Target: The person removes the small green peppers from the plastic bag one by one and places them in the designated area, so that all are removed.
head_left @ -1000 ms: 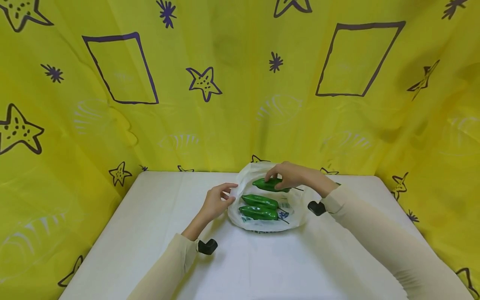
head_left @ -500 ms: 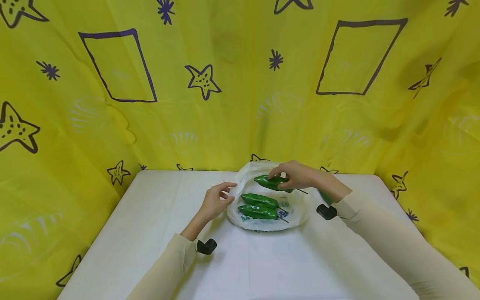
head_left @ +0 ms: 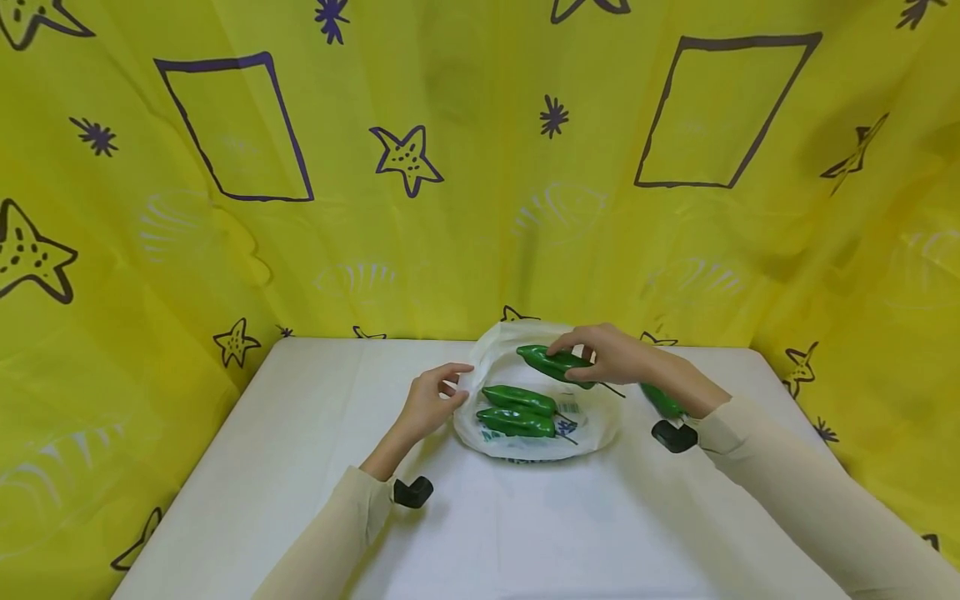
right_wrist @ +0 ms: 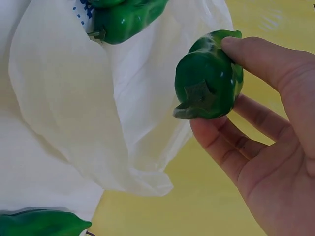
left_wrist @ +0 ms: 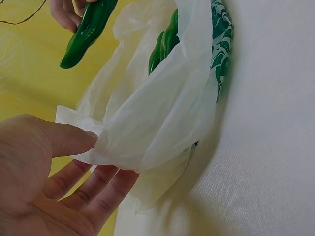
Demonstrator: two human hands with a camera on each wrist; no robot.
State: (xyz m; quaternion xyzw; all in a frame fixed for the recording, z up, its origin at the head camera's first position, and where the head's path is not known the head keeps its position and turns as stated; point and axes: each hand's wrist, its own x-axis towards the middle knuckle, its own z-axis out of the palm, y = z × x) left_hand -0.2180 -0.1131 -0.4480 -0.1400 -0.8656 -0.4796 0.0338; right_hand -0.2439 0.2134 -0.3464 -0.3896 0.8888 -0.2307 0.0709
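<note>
My right hand [head_left: 611, 354] grips a long green pepper [head_left: 553, 362] between thumb and fingers, above the far side of a white plastic bag [head_left: 592, 437]. In the right wrist view the stem end of this pepper [right_wrist: 204, 81] faces the camera. My left hand [head_left: 431, 404] pinches the bag's left rim, thumb on one side and fingers on the other, as the left wrist view shows at the bag's edge [left_wrist: 88, 132]. Two more green peppers lie side by side in the bag, the upper pepper [head_left: 519, 400] and the lower pepper [head_left: 516, 422].
Another green pepper [head_left: 663, 402] lies on the white table [head_left: 315, 417] right of the bag, partly hidden by my right forearm. A yellow curtain [head_left: 480, 208] with star drawings hangs behind the table and along both sides.
My right hand has lifted the pepper and shifted it slightly right. The pepper on the table has come more into view beside my forearm. My left hand has stayed at the bag's rim.
</note>
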